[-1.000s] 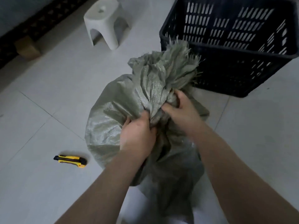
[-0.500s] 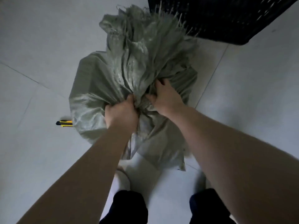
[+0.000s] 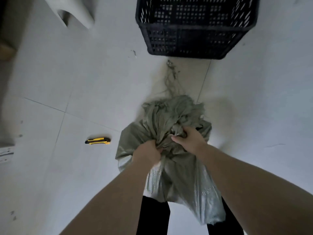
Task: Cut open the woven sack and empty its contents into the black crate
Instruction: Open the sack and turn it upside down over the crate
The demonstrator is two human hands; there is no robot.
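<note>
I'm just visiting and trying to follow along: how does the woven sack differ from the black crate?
The woven sack is grey-green, soft and crumpled; the black crate is rigid, with latticed walls. The sack's neck is bunched and gripped by the left hand and right hand; the crate stands open-topped and untouched. The sack is close to the person; the crate is farther off. Both are containers.

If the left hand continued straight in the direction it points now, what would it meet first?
The left hand would press into the bunched neck of the woven sack, which it grips. The black crate probably lies farther along that line, but depth is unclear.
</note>
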